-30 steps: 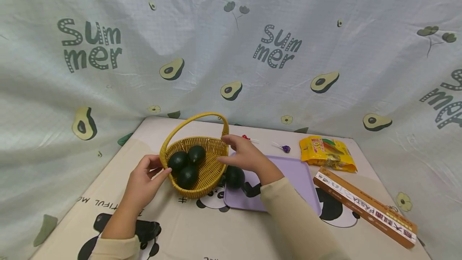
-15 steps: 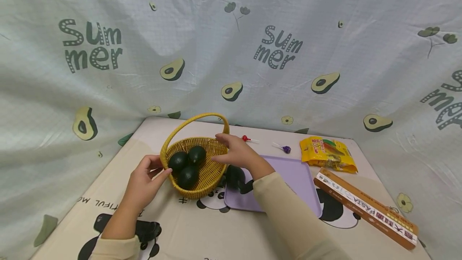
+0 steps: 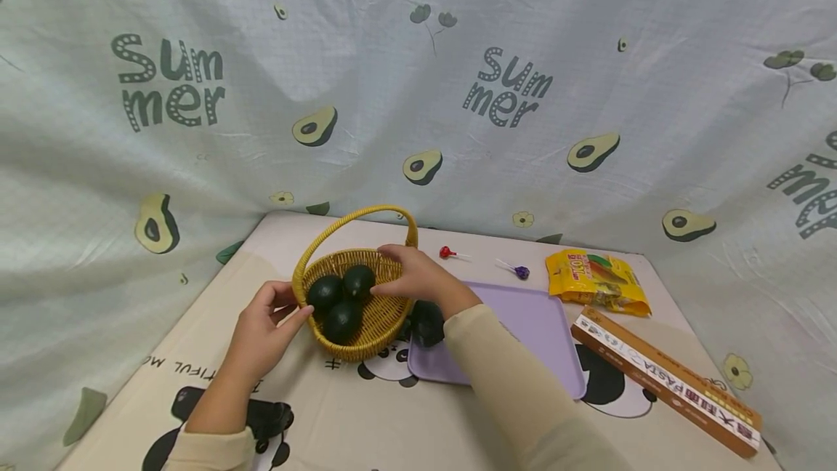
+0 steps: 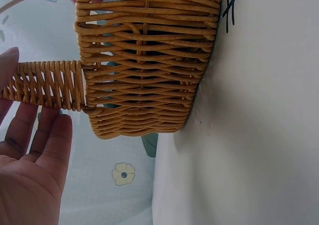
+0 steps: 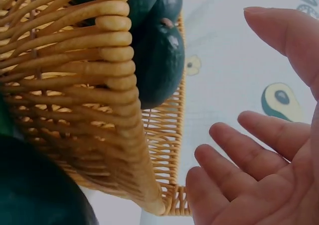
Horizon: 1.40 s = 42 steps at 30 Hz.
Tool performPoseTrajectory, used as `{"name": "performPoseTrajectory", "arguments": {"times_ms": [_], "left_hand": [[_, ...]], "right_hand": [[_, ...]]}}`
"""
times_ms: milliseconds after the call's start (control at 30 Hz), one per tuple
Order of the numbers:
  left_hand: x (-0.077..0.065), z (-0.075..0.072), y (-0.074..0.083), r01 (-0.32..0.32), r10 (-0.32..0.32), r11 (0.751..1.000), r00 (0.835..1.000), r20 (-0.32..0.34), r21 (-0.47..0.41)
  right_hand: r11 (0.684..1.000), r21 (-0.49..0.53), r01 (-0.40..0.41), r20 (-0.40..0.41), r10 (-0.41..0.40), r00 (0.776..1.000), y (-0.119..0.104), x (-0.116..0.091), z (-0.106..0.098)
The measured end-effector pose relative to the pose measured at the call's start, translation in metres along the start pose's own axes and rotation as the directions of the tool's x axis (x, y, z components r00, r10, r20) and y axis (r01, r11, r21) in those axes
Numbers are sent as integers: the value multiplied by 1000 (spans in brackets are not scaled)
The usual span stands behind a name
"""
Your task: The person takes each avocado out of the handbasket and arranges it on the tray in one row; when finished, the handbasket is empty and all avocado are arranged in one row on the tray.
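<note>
A yellow wicker basket (image 3: pixel 375 344) stands on the table with three dark green avocados (image 3: pixel 342 322) inside. My left hand (image 3: pixel 264 329) pinches the base of its handle (image 4: pixel 50 85) at the left side, thumb on one face and fingers on the other. My right hand (image 3: pixel 418 280) hovers over the basket's right part, thumb and fingers spread and nothing between them. Its fingertips point toward the nearest avocado (image 3: pixel 359 283). Another avocado (image 3: pixel 428 324) lies just outside the basket at the left edge of the lilac tray (image 3: pixel 523 325), partly hidden by the right hand.
Behind the tray lie a red lollipop (image 3: pixel 447 252) and a purple lollipop (image 3: pixel 521 272). A yellow candy bag (image 3: pixel 596 282) is at the back right, with a long brown pasta box (image 3: pixel 667 380) in front of it. A printed cloth (image 3: pixel 366 78) hangs behind the table.
My right hand has moved left, further over the basket, uncovering more of the red lollipop. The left hand, the basket and the avocados stay in place.
</note>
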<state>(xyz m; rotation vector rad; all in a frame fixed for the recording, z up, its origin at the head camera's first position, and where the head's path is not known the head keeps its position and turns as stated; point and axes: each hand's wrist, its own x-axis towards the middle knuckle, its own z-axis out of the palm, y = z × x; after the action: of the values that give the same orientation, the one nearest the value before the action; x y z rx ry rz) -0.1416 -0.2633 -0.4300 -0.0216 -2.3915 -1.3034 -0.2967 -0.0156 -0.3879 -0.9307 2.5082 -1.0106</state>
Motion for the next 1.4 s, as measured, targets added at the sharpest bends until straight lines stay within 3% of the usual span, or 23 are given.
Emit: {"name": "performPoseTrajectory", "arguments": {"times_ms": [200,400,633,1167,1400], "left_hand": [[-1,0,0,5,-5,1000,1000,2,3],[-1,0,0,10,-10,1000,1000,7,-5],[0,0,-1,11,-11,1000,1000,9,-4],[-2,-2,-1,23,-22,1000,1000,15,-21],[-1,-1,-1,17,-16,999,1000,11,-29]], "right_hand": [[999,-31,-15,46,16,999,-5,8,4],[999,2,-46,65,46,997,-10,13,8],[1000,-14,-24,94,26,995,-8,25,15],[993,-42,-111,187,117,975,-14,41,19],[995,-63,-79,190,89,978,-12,45,25]]}}
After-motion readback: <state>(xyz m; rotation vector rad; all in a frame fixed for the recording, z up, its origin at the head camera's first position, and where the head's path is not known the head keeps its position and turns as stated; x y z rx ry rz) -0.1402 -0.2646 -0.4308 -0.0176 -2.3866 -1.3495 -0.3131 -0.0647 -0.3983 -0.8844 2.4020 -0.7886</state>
